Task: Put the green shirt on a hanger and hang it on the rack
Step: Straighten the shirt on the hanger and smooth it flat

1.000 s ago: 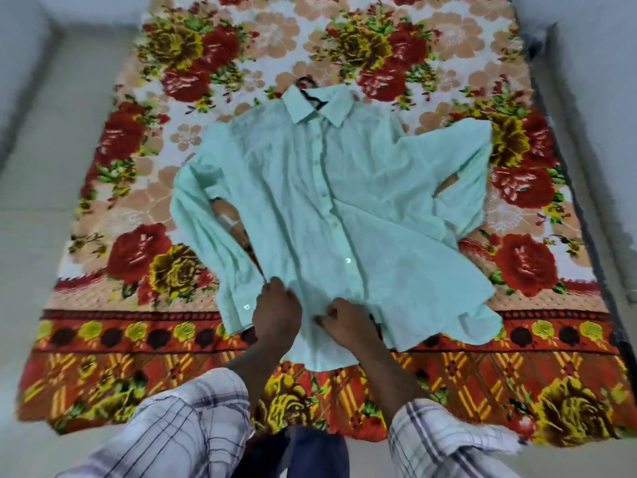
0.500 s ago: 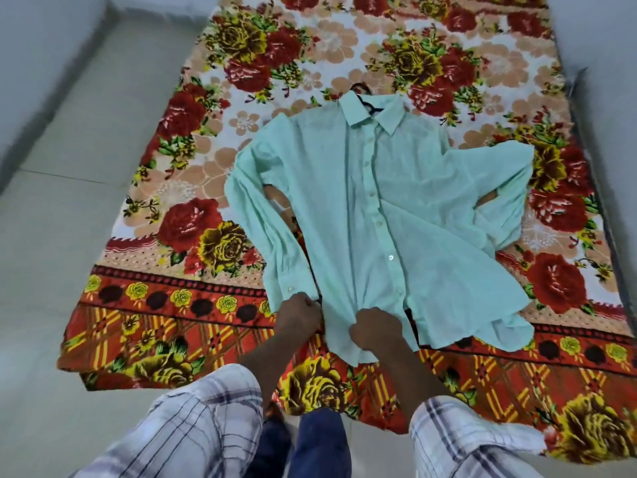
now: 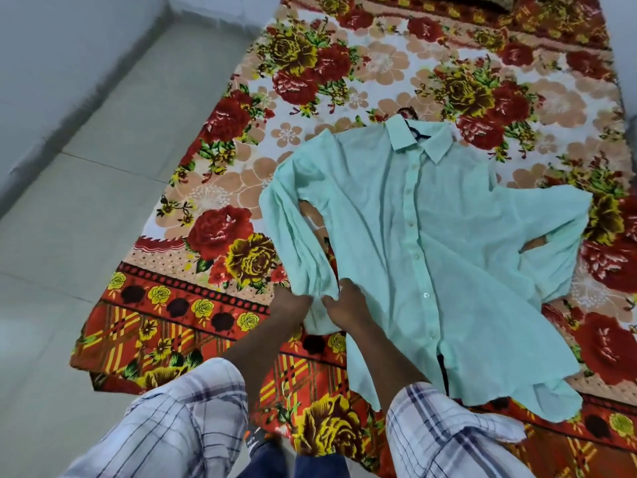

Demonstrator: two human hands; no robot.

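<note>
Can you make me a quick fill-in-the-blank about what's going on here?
1. The shirt lies flat on a ____ blanket.
2. Both hands, left and right, pinch the shirt's ____.
3. The hanger hook pokes out at the ____.
4. The shirt's front is ____.

Missing words: floral; sleeve; collar; buttoned

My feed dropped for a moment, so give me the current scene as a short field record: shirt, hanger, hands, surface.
shirt: pale green button-up shirt lying flat, front up, buttoned
hanger: dark hanger hook pokes out past the collar; the rest is hidden
left hand: left hand pinching fabric at the sleeve cuff
right hand: right hand gripping the same cuff area
surface: red floral bedsheet spread on the floor
rack: not in view
</note>
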